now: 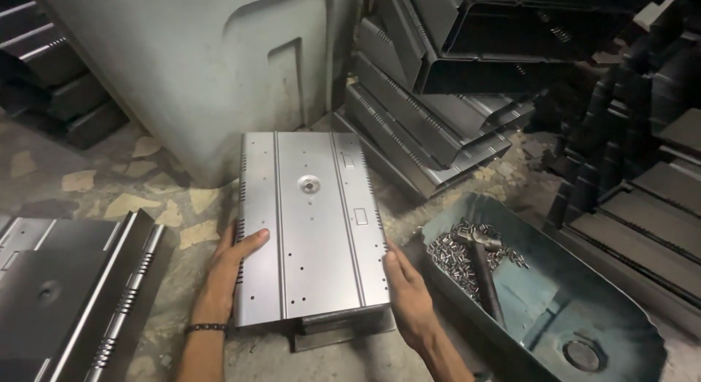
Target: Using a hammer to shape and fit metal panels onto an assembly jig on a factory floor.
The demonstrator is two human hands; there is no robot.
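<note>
A grey sheet-metal panel (310, 225) with ribs, small punched holes and a round boss in its middle lies flat in front of me, resting on a low metal block on the floor. My left hand (232, 261) grips its left edge, thumb on top. On the opposite edge, my right hand (405, 287) holds the panel near its front corner. A dark bracelet circles my left wrist.
A teal metal tub (584, 294) at the right holds a pile of small shiny rivets (449, 254) and a hammer (483, 276). Similar panels lie at the left (73, 294), lean stacked behind (431, 126) and pile up at the right. A large grey container (197, 60) stands behind.
</note>
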